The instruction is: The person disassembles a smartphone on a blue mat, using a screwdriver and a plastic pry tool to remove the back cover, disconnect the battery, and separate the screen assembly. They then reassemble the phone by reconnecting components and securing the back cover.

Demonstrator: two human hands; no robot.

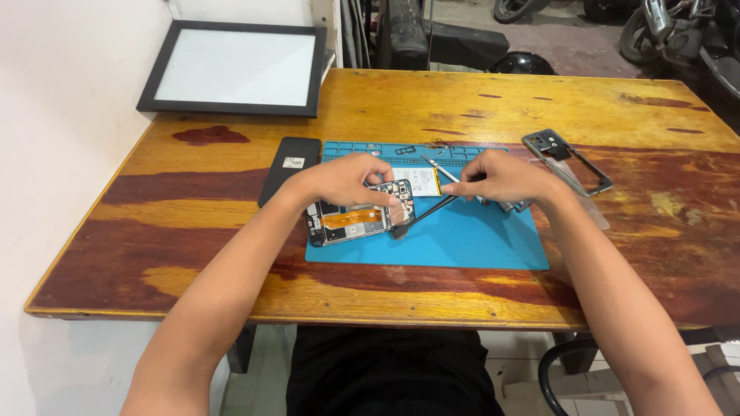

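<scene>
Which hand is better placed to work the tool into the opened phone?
Probably the right hand: it holds the black tool, tip at the phone. The left hand steadies the phone.

One view only — a head-worn camera, looking forward and steeply down from above the seated person's lap. It faces across the wooden table (231,254) toward its far edge and the floor beyond. Range is close: both forearms enter from the bottom edge, and the blue mat (462,239) sits near frame centre — no second view overlaps.
</scene>
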